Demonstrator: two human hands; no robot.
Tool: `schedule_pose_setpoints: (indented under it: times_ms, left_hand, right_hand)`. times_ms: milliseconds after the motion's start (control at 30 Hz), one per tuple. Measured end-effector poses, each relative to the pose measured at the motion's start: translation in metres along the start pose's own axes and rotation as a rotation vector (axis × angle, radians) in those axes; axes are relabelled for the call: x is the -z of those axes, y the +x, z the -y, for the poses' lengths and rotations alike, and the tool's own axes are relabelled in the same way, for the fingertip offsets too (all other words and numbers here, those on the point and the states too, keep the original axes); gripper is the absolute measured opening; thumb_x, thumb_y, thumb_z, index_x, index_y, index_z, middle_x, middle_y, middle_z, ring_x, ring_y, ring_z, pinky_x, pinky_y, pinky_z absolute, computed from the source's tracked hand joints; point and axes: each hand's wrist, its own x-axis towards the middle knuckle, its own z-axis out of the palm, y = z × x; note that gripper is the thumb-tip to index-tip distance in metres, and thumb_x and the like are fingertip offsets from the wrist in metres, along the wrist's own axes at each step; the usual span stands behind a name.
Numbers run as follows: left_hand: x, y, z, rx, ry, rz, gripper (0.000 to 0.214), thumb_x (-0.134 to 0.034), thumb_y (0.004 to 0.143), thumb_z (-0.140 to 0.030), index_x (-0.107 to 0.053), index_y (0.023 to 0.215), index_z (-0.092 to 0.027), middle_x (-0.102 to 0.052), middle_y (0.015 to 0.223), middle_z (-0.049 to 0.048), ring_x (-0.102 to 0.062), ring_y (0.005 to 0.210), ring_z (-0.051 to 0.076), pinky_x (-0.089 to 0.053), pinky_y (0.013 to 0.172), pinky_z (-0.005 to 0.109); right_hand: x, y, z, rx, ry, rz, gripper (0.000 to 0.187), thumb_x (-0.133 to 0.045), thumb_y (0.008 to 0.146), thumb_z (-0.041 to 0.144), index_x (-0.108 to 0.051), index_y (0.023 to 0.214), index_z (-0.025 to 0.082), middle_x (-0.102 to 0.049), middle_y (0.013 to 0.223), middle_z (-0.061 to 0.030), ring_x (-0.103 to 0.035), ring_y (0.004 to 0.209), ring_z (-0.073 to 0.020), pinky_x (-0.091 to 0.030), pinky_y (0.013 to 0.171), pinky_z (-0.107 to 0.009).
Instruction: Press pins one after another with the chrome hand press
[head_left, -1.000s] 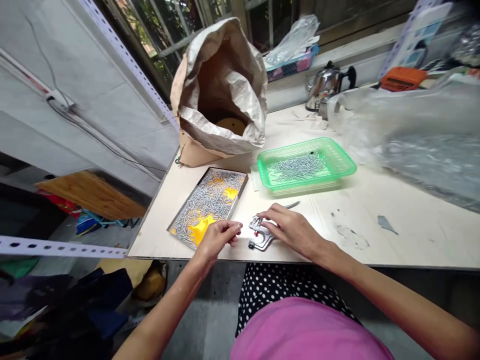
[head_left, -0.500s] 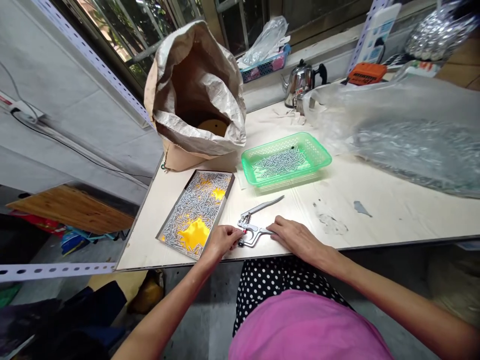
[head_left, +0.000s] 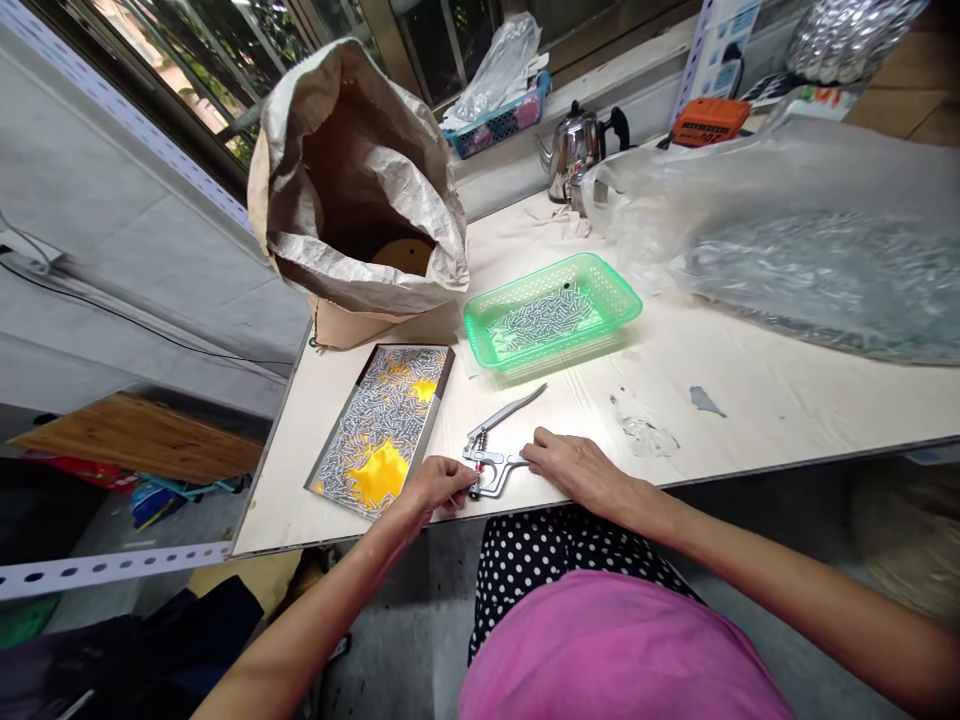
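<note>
A small metal press tool (head_left: pixel 491 455) with a long lever lies on the pale worktable (head_left: pixel 750 400) near its front edge. My left hand (head_left: pixel 441 485) has its fingers pinched together at the tool's jaw, on a small part I cannot make out. My right hand (head_left: pixel 574 468) rests on the tool's base from the right, fingers curled over it. To the left, a shallow metal tray (head_left: pixel 382 430) with a yellow lining holds many small silver pins. Behind the tool stands a green plastic basket (head_left: pixel 551 315) with more pins.
A large open brown paper sack (head_left: pixel 352 190) stands at the back left. A big clear plastic bag (head_left: pixel 795 240) of metal parts fills the right side. A steel kettle (head_left: pixel 574 150), an orange device (head_left: pixel 709 120) and a blue basket (head_left: pixel 499 125) sit by the window.
My left hand moved from beside the tray to the tool's jaw. My right hand slid back along the tool, uncovering the raised lever. The camera view shifted right.
</note>
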Motion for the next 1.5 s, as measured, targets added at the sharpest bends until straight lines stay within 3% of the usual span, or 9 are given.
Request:
schedule_pose_setpoints:
  times_ms: [233,567,733,900,1300,1500]
  left_hand:
    - [-0.001,-0.001,-0.002,-0.004,-0.017,0.024,0.048,-0.079,0.055,-0.058,-0.063,0.067,-0.014,-0.054,0.050,-0.0036,-0.050,0.046,0.009,-0.035,0.044,0.021]
    - [-0.003,-0.006,-0.007,0.077,-0.156,0.031,0.053,-0.084,0.049,-0.056,-0.064,0.072,-0.013,-0.057,0.056,-0.0041,-0.052,0.047,0.008,-0.036,0.044,0.019]
    - [-0.007,-0.010,-0.002,0.104,-0.259,-0.020,0.048,-0.084,0.054,-0.053,-0.064,0.070,-0.012,-0.060,0.060,-0.0023,-0.052,0.049,0.006,-0.037,0.046,0.018]
    - [-0.011,-0.011,0.002,0.056,-0.201,-0.042,0.041,-0.080,0.063,-0.049,-0.067,0.073,-0.012,-0.060,0.058,-0.0020,-0.050,0.048,0.006,-0.036,0.047,0.018]
    - [-0.006,-0.006,-0.001,0.099,-0.193,0.002,0.045,-0.082,0.060,-0.052,-0.068,0.078,-0.013,-0.060,0.056,-0.0018,-0.053,0.049,0.008,-0.037,0.048,0.018]
    - [-0.010,-0.011,-0.006,0.082,-0.127,-0.028,0.033,-0.078,0.069,-0.043,-0.066,0.076,-0.013,-0.059,0.055,-0.0029,-0.053,0.049,0.008,-0.038,0.048,0.018]
  right_hand:
    - [-0.003,-0.003,-0.003,0.040,-0.066,-0.062,0.017,-0.043,0.096,0.014,-0.058,0.101,0.021,-0.057,0.096,-0.0040,-0.052,0.071,-0.0137,-0.024,0.057,-0.029]
    - [-0.002,-0.005,-0.008,0.090,-0.094,-0.096,0.018,-0.046,0.092,0.008,-0.055,0.101,0.020,-0.057,0.096,-0.0043,-0.050,0.071,-0.0144,-0.024,0.060,-0.030]
    - [0.001,-0.004,-0.005,0.067,-0.103,-0.065,0.017,-0.046,0.092,0.008,-0.056,0.099,0.020,-0.057,0.094,-0.0040,-0.047,0.069,-0.0134,-0.023,0.059,-0.030]
    - [-0.001,-0.003,-0.004,0.053,-0.084,-0.070,0.018,-0.045,0.092,0.009,-0.057,0.100,0.020,-0.056,0.093,-0.0039,-0.047,0.070,-0.0134,-0.024,0.059,-0.029]
    - [-0.007,-0.007,-0.003,0.061,-0.097,-0.105,0.021,-0.046,0.089,0.006,-0.056,0.102,0.019,-0.056,0.094,-0.0052,-0.049,0.073,-0.0153,-0.028,0.062,-0.029]
    - [-0.010,-0.006,-0.003,0.058,-0.124,-0.091,0.023,-0.043,0.090,0.005,-0.055,0.104,0.019,-0.057,0.096,-0.0057,-0.049,0.075,-0.0161,-0.029,0.063,-0.030]
